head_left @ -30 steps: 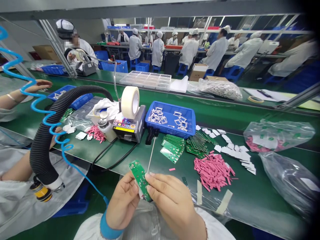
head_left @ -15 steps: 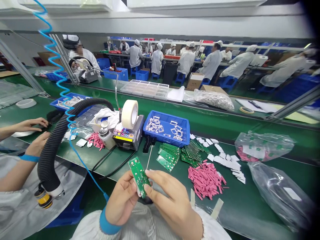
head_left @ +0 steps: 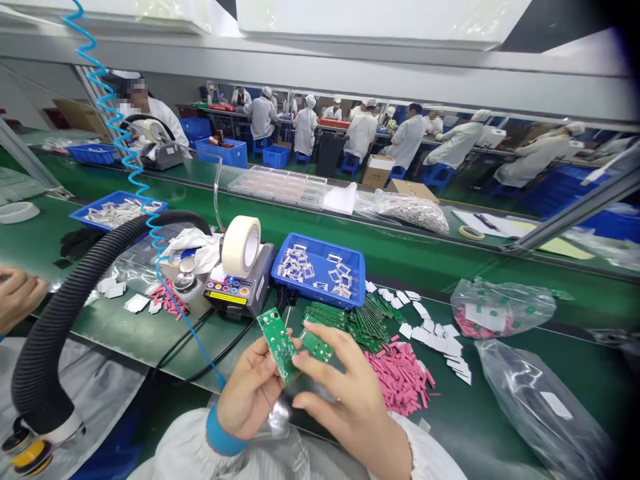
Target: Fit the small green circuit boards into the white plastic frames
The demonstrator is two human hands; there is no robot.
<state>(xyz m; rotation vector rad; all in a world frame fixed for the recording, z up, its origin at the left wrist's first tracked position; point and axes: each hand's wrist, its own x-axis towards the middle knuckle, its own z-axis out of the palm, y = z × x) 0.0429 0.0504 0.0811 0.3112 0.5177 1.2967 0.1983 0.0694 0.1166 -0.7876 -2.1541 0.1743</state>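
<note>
A green circuit board (head_left: 278,343) is pinched in my left hand (head_left: 253,389), tilted, with its components facing up. My right hand (head_left: 350,393) is just right of it, fingers stretched out and the thumb apart. One fingertip lies at the board's right edge; whether it touches cannot be told. Behind my right fingers, part of another green board (head_left: 316,347) shows on the table. Stacked green boards (head_left: 373,323) lie beyond, with a heap of pink strips (head_left: 400,380) to the right and white square pieces (head_left: 440,339) past it.
A blue tray (head_left: 320,298) holds white frames, beside a tape dispenser (head_left: 240,287). A black hose (head_left: 30,373) and a coiled blue cord (head_left: 200,343) cross the left side. Plastic bags (head_left: 545,393) lie at right. A co-worker's hand (head_left: 20,293) is at far left.
My right hand has opened, its thumb coming away from the circuit board. My left hand keeps hold of it. The view has shifted, and the co-worker's hands have moved toward the left edge.
</note>
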